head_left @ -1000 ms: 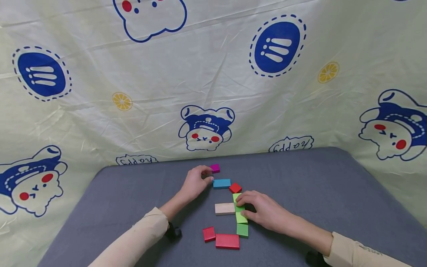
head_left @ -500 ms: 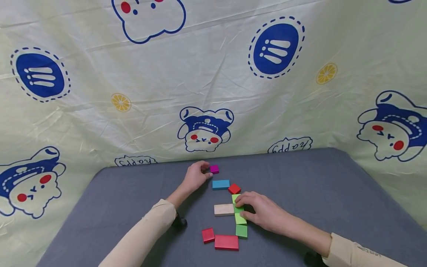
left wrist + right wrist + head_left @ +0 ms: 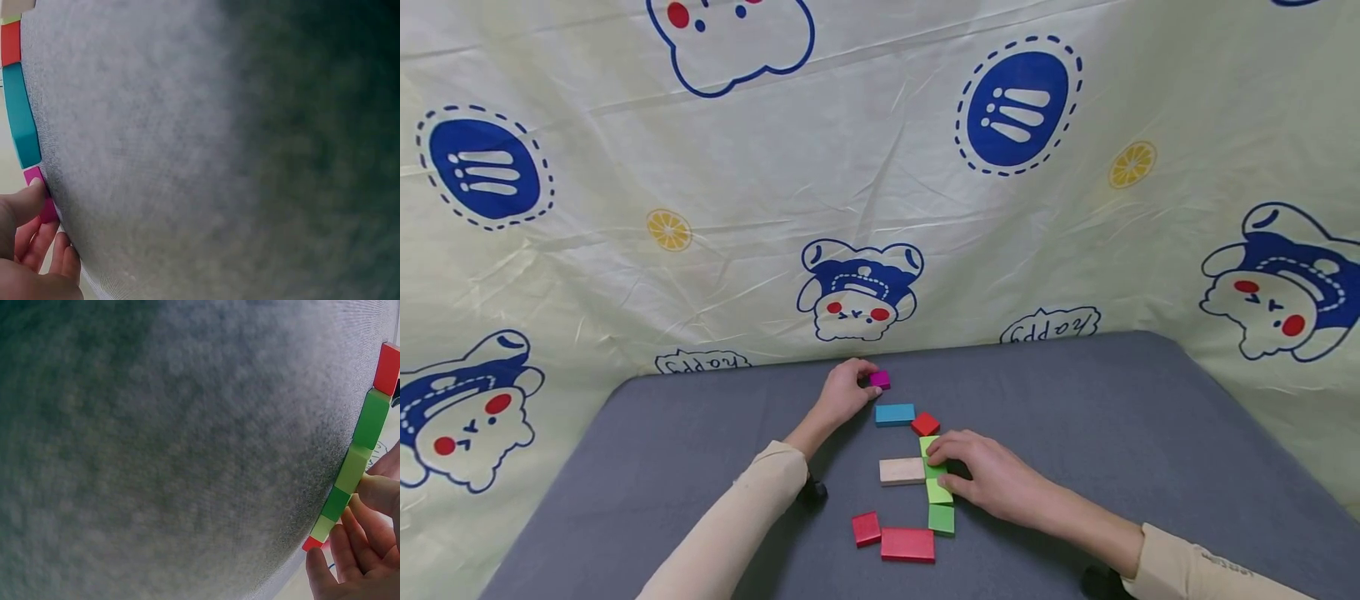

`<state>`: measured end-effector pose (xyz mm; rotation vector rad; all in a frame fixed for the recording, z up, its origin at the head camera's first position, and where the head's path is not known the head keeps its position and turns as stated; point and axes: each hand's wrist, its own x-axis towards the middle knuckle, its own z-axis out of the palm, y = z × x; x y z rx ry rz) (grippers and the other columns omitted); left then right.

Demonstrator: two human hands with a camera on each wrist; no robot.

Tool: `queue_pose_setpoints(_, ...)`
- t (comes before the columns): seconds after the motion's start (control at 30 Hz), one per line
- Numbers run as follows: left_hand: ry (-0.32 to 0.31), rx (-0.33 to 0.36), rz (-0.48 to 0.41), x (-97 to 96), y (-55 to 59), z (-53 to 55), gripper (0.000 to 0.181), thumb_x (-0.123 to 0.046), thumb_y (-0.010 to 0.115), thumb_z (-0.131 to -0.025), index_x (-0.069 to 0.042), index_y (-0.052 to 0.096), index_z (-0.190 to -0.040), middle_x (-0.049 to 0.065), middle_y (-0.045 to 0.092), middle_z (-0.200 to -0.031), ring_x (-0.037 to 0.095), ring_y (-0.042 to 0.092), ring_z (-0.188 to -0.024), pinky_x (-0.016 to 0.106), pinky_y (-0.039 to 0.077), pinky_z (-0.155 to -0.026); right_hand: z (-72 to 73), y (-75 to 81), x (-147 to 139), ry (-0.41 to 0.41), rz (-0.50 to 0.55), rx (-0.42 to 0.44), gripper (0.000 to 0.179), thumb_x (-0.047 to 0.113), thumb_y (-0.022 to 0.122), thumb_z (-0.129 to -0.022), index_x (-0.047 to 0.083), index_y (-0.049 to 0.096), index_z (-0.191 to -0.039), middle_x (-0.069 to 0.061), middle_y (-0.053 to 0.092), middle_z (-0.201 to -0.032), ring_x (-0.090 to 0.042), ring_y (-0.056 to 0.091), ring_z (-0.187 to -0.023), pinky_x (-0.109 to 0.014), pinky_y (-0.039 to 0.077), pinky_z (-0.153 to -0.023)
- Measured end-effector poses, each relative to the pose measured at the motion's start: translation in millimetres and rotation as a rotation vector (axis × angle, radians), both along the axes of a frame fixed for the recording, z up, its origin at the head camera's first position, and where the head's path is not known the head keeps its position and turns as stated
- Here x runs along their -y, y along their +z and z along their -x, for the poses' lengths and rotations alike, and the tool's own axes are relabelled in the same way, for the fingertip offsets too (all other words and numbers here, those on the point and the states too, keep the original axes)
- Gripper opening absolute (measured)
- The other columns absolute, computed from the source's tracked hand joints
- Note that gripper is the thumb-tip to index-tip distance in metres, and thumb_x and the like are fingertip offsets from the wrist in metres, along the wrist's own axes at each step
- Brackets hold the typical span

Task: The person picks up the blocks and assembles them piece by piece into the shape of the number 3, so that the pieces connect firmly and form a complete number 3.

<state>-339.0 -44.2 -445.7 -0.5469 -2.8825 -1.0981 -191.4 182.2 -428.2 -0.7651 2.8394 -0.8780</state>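
At the far end of the block layout, my left hand (image 3: 844, 392) pinches a small magenta block (image 3: 880, 380) between thumb and fingers. The left wrist view has the thumb lying across that magenta block (image 3: 48, 211). Closer to me is a blue block (image 3: 895, 415), with a tilted red cube (image 3: 925, 424) at its right end. My right hand (image 3: 988, 475) rests by the column of green blocks, its fingertips touching them. It partly covers the middle green block (image 3: 935, 468); a light green block (image 3: 939, 492) lies beside the thumb.
A pale wooden block (image 3: 902, 472) extends left from the column. Nearer lie a green block (image 3: 942, 520), a long red block (image 3: 907, 544) and a red cube (image 3: 866, 529). The grey tabletop (image 3: 1075, 400) ends at a patterned curtain (image 3: 880, 167).
My left hand has moved slightly away from me, from beside the blue block to around the magenta block, and now grips it. My right hand stays in place at the green blocks.
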Motion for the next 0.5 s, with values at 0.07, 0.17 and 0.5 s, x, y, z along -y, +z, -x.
queue_pose_setpoints(0.07,-0.003,-0.004,0.004,0.4,-0.3,-0.3,0.03,-0.01,0.072,-0.09,-0.003,0.066,-0.119,0.012,0.064,-0.118,0.028,0.056,-0.108,0.043,0.044,-0.097,-0.1,-0.3,0.4,-0.001,0.0,0.0,0.021,0.013,0.074,-0.088,0.014,0.072,-0.11,0.002,0.06,-0.122,-0.024,0.053,-0.118,-0.05,0.044,-0.097)
queue_pose_setpoints(0.17,-0.004,-0.008,0.004,1.8,-1.5,0.1,0.029,-0.01,0.072,-0.09,-0.003,0.067,-0.118,0.012,0.064,-0.117,0.027,0.056,-0.107,0.043,0.044,-0.097,-0.3,-0.2,0.7,-0.002,0.0,-0.002,0.021,0.013,0.074,-0.088,0.014,0.072,-0.109,0.002,0.06,-0.122,-0.024,0.054,-0.118,-0.05,0.044,-0.098)
queue_pose_setpoints(0.5,0.013,-0.021,-0.022,9.7,1.7,-1.4,0.025,-0.01,0.072,-0.09,-0.003,0.067,-0.113,0.011,0.063,-0.112,0.026,0.056,-0.1,0.043,0.046,-0.093,-1.2,0.2,2.1,-0.008,-0.002,-0.003,0.021,0.012,0.073,-0.089,0.015,0.071,-0.11,0.002,0.061,-0.122,-0.024,0.054,-0.118,-0.05,0.044,-0.098)
